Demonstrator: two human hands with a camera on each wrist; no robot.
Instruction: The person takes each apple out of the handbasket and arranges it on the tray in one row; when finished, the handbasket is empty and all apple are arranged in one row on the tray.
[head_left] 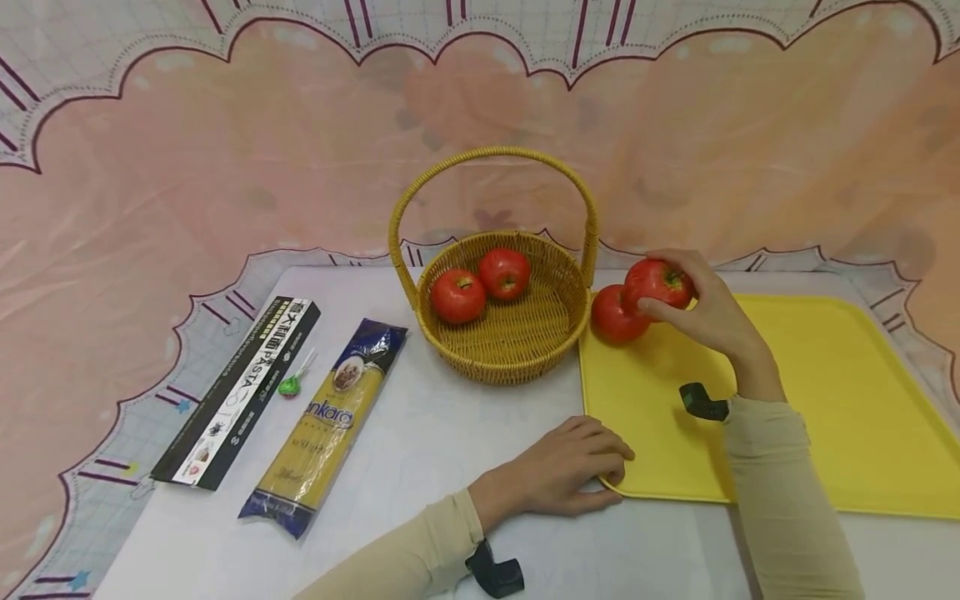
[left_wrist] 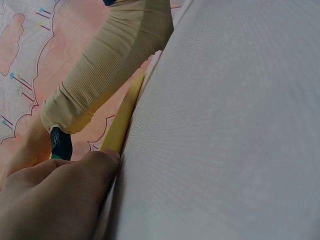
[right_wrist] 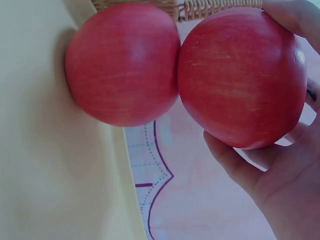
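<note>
In the head view my right hand (head_left: 708, 312) grips a red apple (head_left: 658, 283) between thumb and fingers. That apple is raised above the yellow tray (head_left: 750, 467) and touches a second red apple (head_left: 617, 315) on the tray's far left corner, as the right wrist view also shows with the held apple (right_wrist: 242, 77) and the lower apple (right_wrist: 125, 65). My left hand (head_left: 566, 467) holds the tray's near left corner, fingers over the rim and thumb along the outside. Two more apples (head_left: 458, 296) lie in the left part of a wicker basket (head_left: 510, 371) beside the tray.
The basket's tall arched handle (head_left: 495, 152) stands upright. To the left lie a pasta bag (head_left: 322, 425), a green lollipop (head_left: 289, 385) and a black-and-white pasta box (head_left: 236, 396). A patterned cloth (head_left: 322, 158) hangs behind the white table (head_left: 420, 517).
</note>
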